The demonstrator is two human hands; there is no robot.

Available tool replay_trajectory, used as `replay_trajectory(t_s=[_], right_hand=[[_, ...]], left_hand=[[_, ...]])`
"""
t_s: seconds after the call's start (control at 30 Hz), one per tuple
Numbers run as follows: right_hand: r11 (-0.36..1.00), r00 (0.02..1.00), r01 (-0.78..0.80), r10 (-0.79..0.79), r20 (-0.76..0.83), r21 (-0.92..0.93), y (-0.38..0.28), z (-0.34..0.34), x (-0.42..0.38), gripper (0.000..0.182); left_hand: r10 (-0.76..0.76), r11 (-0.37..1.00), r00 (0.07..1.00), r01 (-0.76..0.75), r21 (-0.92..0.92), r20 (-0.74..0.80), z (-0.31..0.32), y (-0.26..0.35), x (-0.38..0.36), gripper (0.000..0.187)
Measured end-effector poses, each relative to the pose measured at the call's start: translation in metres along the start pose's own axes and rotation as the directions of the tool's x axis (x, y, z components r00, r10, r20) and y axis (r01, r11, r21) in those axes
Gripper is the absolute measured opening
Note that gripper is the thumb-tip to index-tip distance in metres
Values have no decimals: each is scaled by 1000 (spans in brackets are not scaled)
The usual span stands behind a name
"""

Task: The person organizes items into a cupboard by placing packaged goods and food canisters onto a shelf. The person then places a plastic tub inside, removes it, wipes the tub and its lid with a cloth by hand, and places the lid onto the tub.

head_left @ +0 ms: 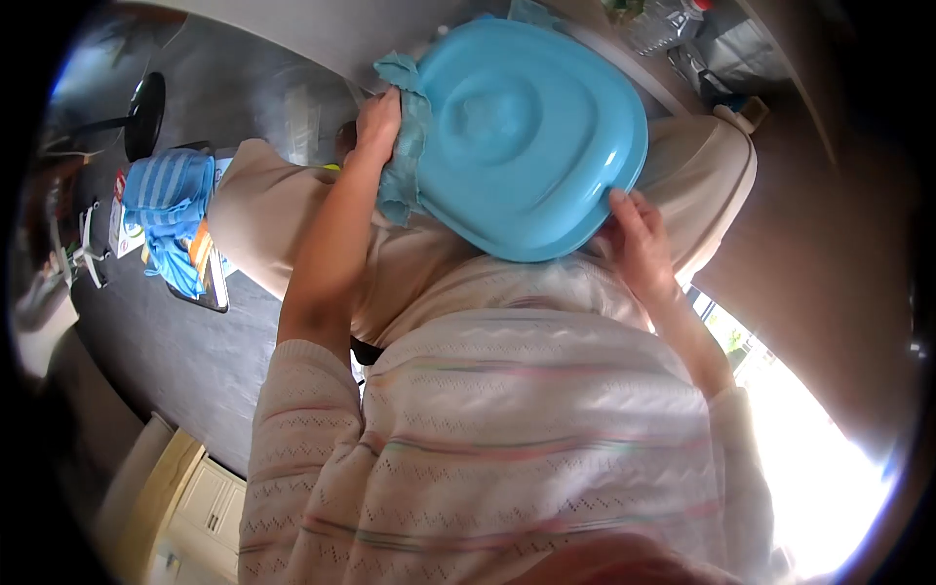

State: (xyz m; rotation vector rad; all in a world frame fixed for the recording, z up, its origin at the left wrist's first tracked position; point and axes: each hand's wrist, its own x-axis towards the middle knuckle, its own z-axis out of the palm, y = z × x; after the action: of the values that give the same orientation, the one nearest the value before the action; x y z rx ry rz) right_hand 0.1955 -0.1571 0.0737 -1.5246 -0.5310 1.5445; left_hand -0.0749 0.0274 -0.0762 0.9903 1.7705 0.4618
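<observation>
A rounded-square blue plastic lid (570, 107), with stepped rings and a round centre, is tilted over my lap. My left hand (378, 125) is closed at its left edge on a crumpled blue-green cloth (402, 180), which drapes along that edge. Whether those fingers also grip the lid is hidden. At the lower right, my right hand (639, 239) pinches the lid's rim, with some fingers out of sight beneath it.
Blue striped cloths (171, 190) lie on flat printed items to the left. A black round-based stand (146, 117) is beyond them. A clear bottle with a red cap (668, 24) sits at the upper right. Light cabinets (210, 502) appear lower left.
</observation>
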Motion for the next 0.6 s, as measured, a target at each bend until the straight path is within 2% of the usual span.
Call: replay_trajectory(t_s=[0.07, 0.13, 0.23, 0.33, 0.37, 0.47, 0.5, 0.6], right_hand=[[992, 991, -1, -16, -131, -128, -2, -23, 20, 44], [977, 972, 75, -116, -206, -198, -11, -35, 36, 46], [990, 950, 76, -108, -292, -118, -12, -61, 71, 48], [990, 935, 64, -105, -338, -129, -3, -85, 104, 53], [961, 922, 18, -123, -368, -275, -1, -92, 112, 55], [947, 877, -143, -13, -480, -286, 10, -107, 139, 55], [942, 881, -115, -50, -470, -316, 19, -117, 151, 53], [964, 914, -59, -52, -403, -258, 49, -143, 183, 50]], left_hand=[[67, 997, 995, -70, -32, -73, 13, 9, -17, 57], [107, 979, 994, -111, -172, -34, 29, 0, -9, 51], [162, 909, 987, -150, -390, -1, 47, 8, -20, 44], [217, 892, 975, -178, -416, 47, 55, 13, -22, 43], [206, 888, 975, -152, -433, 79, 58, 15, -24, 42], [152, 889, 971, -54, -455, 183, 65, 16, -25, 41], [119, 895, 968, -9, -446, 220, 67, 12, -22, 42], [-8, 869, 942, 172, -464, 335, 71, 6, -26, 45]])
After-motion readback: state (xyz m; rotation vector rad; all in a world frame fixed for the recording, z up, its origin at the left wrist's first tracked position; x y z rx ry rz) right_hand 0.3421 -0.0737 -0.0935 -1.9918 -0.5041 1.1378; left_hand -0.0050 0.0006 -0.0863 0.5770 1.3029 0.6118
